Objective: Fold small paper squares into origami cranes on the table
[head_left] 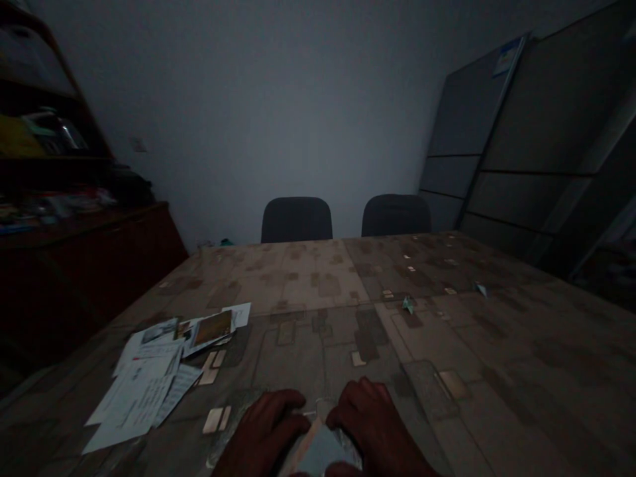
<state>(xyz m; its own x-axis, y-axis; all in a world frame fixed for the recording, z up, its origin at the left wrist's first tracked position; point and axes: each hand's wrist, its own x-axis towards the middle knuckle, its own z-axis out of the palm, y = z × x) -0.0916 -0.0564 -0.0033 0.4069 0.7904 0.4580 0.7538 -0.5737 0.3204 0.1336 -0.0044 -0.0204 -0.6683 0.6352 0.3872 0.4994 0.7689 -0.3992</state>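
Note:
My left hand (271, 427) and my right hand (370, 421) lie close together at the table's near edge. Between them is a piece of folded paper (322, 450), pale bluish with a pinkish edge and a pointed top. The fingers of both hands are bent and hold the paper from its two sides. Its lower part runs out of the picture, and the dim light hides where each fingertip presses.
The patterned tablecloth (308, 285) covers a large table. Printed sheets and pictures (144, 377) lie in a loose pile at left. A small greenish folded paper (407, 305) and another pale one (480, 289) lie at right. Two dark chairs (297, 220) stand beyond.

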